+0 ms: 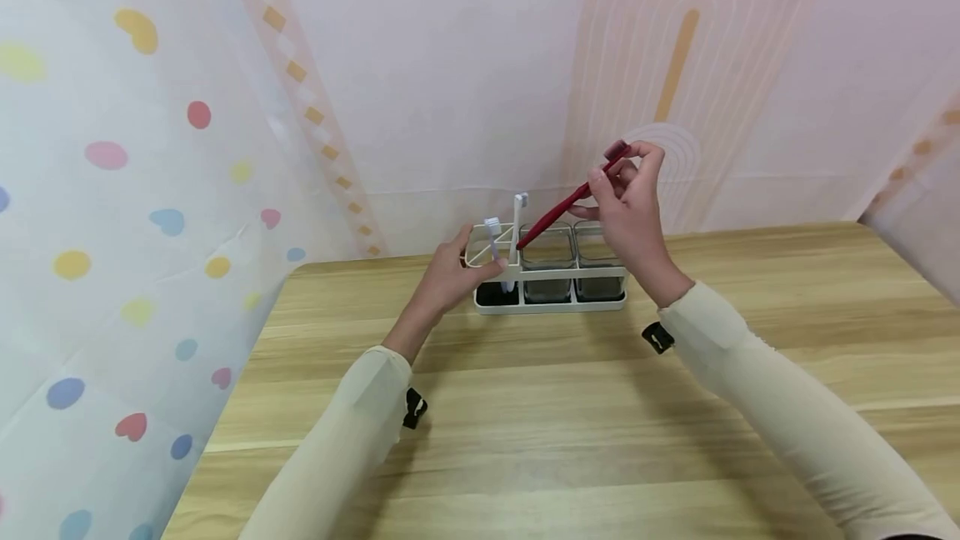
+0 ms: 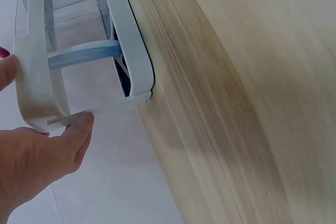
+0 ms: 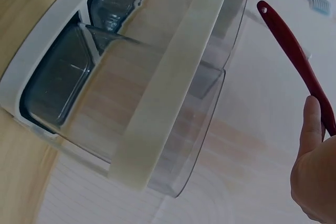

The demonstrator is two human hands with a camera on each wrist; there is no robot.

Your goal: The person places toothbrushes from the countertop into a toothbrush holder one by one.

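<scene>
A white toothbrush holder (image 1: pixel 551 300) with clear cups (image 1: pixel 547 252) stands at the table's far edge. My left hand (image 1: pixel 471 263) grips its left end, thumb and a finger on the rim (image 2: pixel 37 93). A white toothbrush (image 1: pixel 517 227) and a pale blue one (image 1: pixel 492 233) stand upright in the left compartment. My right hand (image 1: pixel 624 175) pinches a red toothbrush (image 1: pixel 566 202) above the holder, tilted, bristle end up and handle tip down-left over the cups. In the right wrist view the red toothbrush (image 3: pixel 294 51) hangs beside the holder's frame (image 3: pixel 173 87), apart from it.
The wooden table (image 1: pixel 570 423) stretches toward me, bare between my arms. A dotted curtain (image 1: pixel 112 232) hangs at the left, close to the table's left edge. A patterned wall (image 1: pixel 675 65) stands right behind the holder.
</scene>
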